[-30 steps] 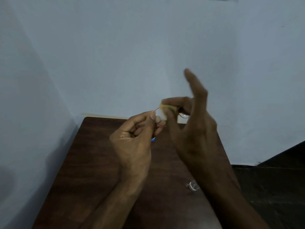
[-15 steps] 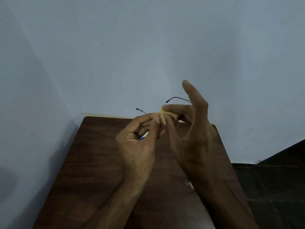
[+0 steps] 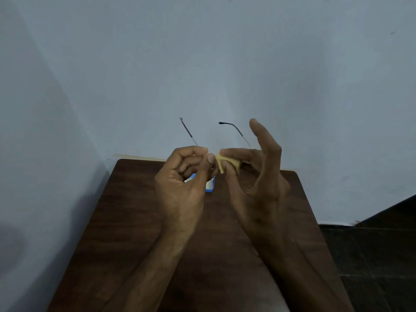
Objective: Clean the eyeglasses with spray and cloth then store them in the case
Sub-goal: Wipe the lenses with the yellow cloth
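I hold thin-framed eyeglasses (image 3: 234,126) in the air above the table, their two dark temple arms sticking up and away from me. My left hand (image 3: 182,185) pinches the frame at its left side between thumb and curled fingers. My right hand (image 3: 254,176) pinches a small yellow cloth (image 3: 225,164) around the right lens with thumb and forefinger, its other fingers raised. The lenses are mostly hidden by my fingers and the cloth. A blue and white case (image 3: 210,185) lies on the table behind my left hand, partly covered.
The dark wooden table (image 3: 126,221) stands in a corner between pale blue walls, which run close along its left and far edges. A dark floor (image 3: 371,255) lies to the right of the table.
Both hands tipped the glasses, so the temple arms now rise clearly above my fingers. The cloth stays pinched on the right lens. The small clear object on the table is now hidden by my right forearm.
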Demonstrator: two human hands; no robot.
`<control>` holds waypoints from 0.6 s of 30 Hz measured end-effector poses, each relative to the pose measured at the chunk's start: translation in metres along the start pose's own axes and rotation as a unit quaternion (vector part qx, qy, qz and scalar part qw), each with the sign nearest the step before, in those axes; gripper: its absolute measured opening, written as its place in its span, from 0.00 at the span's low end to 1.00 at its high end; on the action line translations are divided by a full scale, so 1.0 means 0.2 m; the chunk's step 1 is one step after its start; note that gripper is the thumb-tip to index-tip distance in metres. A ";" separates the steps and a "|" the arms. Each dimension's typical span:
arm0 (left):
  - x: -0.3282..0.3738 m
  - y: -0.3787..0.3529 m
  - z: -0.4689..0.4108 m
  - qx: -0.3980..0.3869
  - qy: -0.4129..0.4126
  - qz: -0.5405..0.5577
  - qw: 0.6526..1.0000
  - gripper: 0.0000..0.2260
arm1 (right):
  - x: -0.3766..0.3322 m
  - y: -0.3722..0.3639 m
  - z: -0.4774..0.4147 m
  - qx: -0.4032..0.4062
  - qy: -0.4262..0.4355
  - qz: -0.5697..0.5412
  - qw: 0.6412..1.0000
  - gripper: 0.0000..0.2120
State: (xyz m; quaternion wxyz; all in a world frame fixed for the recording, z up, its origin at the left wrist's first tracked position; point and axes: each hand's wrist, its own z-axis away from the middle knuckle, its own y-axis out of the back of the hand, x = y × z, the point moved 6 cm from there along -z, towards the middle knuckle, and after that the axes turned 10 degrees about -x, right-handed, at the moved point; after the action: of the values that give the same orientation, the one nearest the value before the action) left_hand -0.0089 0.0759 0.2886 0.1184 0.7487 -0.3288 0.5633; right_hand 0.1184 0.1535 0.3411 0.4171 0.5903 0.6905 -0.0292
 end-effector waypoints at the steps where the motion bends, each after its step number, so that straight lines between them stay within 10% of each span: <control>1: 0.00 0.00 0.00 -0.005 0.001 -0.013 1.000 0.10 | 0.01 0.00 0.00 0.001 -0.009 -0.010 1.000 0.37; 7: -0.08 0.04 0.00 -0.002 0.035 0.009 0.999 0.20 | 0.06 0.02 0.02 0.006 -0.034 -0.034 0.999 0.38; 18: -0.14 0.13 -0.02 0.010 0.024 -0.043 0.999 0.08 | 0.11 -0.03 0.05 0.000 -0.073 -0.061 0.995 0.39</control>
State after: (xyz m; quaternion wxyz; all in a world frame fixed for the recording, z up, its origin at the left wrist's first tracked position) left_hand -0.0323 0.0693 0.2588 0.1429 0.7494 -0.2877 0.5790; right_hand 0.1202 0.1634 0.3190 0.4637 0.5430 0.6933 -0.0974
